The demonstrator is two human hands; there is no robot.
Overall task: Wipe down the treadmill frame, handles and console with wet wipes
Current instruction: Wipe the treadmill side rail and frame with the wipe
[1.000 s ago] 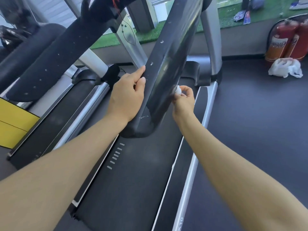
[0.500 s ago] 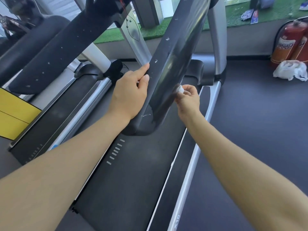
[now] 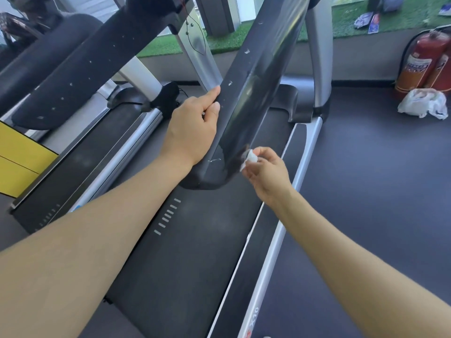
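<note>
Handrail (image 3: 258, 93) of the treadmill, one black padded bar, runs with its long axis slanting from its rounded lower end near the person up and away toward the console end, above the one running belt (image 3: 190, 240). One left hand (image 3: 192, 128) grips the handrail's left edge, thumb on top. One right hand (image 3: 266, 172) pinches one small white wipe (image 3: 250, 158) against the handrail's lower right side. Two red fire extinguishers (image 3: 424, 64) and one white plastic bag (image 3: 422, 103) sit well right of the handrail.
</note>
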